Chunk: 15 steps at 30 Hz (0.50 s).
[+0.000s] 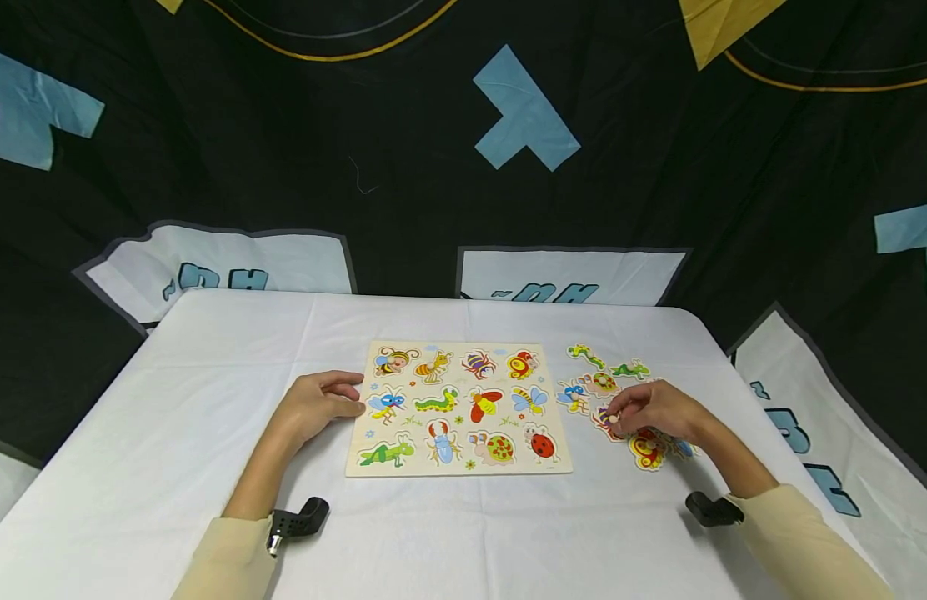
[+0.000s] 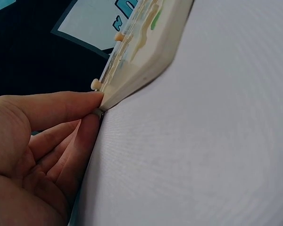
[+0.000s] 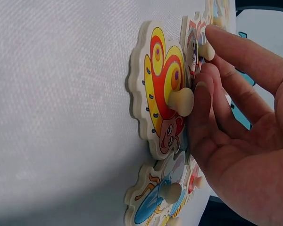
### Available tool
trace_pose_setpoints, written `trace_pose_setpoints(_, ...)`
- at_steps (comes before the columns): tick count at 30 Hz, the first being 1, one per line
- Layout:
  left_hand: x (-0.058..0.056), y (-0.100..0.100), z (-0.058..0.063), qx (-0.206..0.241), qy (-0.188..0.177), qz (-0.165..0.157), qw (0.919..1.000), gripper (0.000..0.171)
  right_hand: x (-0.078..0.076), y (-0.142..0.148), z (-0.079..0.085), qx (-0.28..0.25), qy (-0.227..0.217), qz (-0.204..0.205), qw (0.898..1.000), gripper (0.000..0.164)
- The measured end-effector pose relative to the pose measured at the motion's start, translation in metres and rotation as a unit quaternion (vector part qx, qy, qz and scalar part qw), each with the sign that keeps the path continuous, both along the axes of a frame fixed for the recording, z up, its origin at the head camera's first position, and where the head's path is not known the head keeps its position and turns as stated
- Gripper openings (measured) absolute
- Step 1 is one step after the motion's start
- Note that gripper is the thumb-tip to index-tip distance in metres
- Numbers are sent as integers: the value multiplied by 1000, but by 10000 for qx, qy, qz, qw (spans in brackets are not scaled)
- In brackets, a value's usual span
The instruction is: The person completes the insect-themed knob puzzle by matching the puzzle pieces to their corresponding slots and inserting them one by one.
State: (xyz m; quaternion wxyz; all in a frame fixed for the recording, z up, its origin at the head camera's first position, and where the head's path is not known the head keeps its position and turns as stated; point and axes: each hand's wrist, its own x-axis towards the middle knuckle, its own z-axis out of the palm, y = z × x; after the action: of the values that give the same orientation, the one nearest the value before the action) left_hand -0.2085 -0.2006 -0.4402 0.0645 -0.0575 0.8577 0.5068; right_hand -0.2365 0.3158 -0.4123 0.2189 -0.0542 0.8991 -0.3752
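Observation:
A flat wooden insect puzzle board [image 1: 458,467] with printed bug pictures lies on the white table. My left hand [image 1: 317,406] is at its left edge. In the left wrist view, the thumb and a finger of the left hand [image 2: 52,141] pinch the board's corner [image 2: 146,70]. To the right of the board, my right hand [image 1: 654,410] pinches the knob of a spider puzzle piece [image 3: 192,52] among loose pieces. Beside these fingers lies a red and yellow butterfly piece [image 3: 155,94] with a wooden knob.
Several knobbed pieces lie right of the board, among them a caterpillar [image 1: 586,356], a grasshopper [image 1: 631,369], a snail [image 1: 600,383] and a blue mosquito [image 1: 573,397]. A blue-bodied beetle piece [image 3: 153,202] sits by the butterfly. Dark printed cloth [image 1: 403,183] hangs behind the table.

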Motion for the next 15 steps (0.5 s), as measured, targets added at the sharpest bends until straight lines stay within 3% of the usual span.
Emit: trace_pose_setpoints(15, 0, -1, -1, 15, -57, 8, 10000, 57, 2, -2, -5, -56, 119, 8, 9999, 33)
